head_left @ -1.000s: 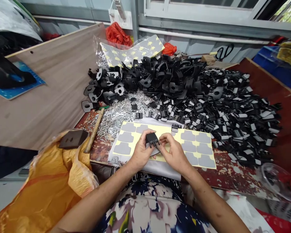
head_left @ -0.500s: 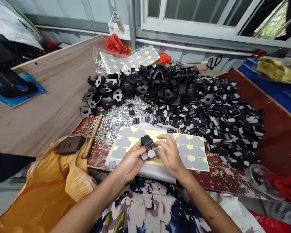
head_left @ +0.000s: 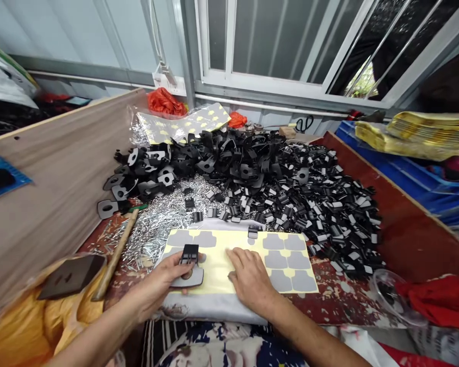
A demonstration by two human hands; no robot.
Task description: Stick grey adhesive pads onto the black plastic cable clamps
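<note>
My left hand is closed on a black plastic clip with a wide grey face and a round hole in it. It holds the clip just over the left part of a yellow backing sheet with grey stickers. Flat on the bare middle of that sheet rests my right hand, fingers stretched out, nothing visible in them. Above its fingertips a small grey disc lies at the sheet's top edge, beside a small black clip part. Grey cloth lies under the sheet.
Behind the sheet are heaps of large black clip parts, small black parts and metal pins. A hammer lies at left, by a dark block. A clear plastic tub stands at right.
My hands have parted. The left has moved left with the clip, its grey face now turned up. My right hand has come down onto the sheet. The camera view has shifted.
</note>
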